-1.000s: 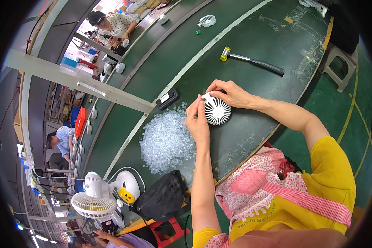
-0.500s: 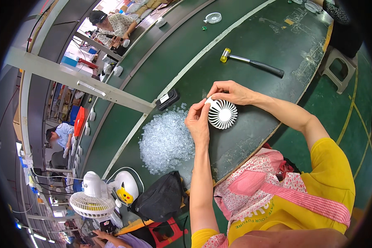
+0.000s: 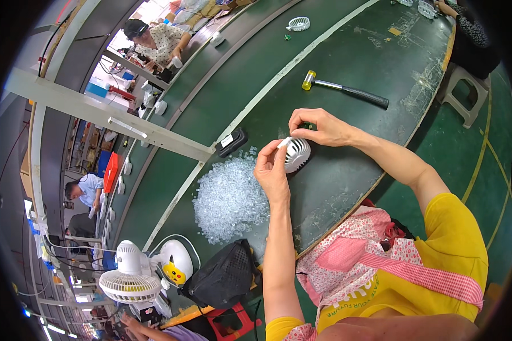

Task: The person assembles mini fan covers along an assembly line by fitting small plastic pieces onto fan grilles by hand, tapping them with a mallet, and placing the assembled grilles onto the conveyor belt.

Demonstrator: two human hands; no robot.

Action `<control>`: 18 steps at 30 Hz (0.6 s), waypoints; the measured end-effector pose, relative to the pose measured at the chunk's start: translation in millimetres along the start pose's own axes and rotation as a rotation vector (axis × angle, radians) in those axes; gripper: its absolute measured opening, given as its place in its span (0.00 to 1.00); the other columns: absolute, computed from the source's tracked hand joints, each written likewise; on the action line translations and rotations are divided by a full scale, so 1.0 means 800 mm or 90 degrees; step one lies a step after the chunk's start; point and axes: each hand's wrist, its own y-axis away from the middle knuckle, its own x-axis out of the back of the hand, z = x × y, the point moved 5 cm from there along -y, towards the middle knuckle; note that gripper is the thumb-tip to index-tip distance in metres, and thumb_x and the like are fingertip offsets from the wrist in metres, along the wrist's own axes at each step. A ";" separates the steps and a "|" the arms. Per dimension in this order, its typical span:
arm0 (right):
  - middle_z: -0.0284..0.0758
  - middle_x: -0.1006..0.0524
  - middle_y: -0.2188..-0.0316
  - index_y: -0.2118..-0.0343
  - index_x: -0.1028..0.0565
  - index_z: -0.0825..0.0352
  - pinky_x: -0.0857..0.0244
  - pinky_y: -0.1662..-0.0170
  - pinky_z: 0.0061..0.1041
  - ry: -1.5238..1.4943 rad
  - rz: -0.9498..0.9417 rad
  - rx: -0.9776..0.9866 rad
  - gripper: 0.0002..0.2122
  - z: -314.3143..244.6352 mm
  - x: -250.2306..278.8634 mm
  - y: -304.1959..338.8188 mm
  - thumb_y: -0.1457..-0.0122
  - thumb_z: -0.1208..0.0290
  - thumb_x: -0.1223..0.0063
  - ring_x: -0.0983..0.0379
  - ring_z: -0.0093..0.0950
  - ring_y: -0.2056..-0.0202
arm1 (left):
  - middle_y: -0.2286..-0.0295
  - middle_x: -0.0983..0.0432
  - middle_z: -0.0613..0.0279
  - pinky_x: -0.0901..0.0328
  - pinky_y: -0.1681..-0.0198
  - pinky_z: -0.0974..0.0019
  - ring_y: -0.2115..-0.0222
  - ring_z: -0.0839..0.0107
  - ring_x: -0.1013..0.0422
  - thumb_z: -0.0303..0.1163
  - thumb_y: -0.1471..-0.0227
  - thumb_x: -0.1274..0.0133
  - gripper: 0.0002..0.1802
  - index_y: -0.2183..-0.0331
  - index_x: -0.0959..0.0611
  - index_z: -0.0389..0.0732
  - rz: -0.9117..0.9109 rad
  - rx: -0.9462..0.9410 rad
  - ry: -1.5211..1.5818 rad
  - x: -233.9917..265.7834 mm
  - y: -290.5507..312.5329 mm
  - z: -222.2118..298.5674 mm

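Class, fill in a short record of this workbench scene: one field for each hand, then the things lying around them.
Left hand: touches the white round fan grille at its edge
Right hand: grips the grille from above
Beside the hands: heap of small clear plastic pieces, small black box
Further off: mallet with yellow head
Surface: dark green workbench

Bare bench (image 3: 347, 187) lies right of the fan grille (image 3: 297, 153); clear pellet heap (image 3: 228, 199) crowds its left.

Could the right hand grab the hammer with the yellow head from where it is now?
Probably yes. The right hand is busy on the white fan grille, but the hammer lies on bare green table just beyond it, with nothing between.
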 end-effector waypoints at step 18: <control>0.34 0.25 0.69 0.69 0.25 0.68 0.34 0.58 0.32 0.095 0.005 0.123 0.07 -0.008 -0.011 0.005 0.45 0.71 0.40 0.28 0.33 0.63 | 0.63 0.22 0.60 0.35 0.51 0.67 0.61 0.73 0.27 0.19 0.48 0.43 0.07 0.64 0.18 0.35 -0.017 -0.145 -0.109 -0.007 0.004 0.009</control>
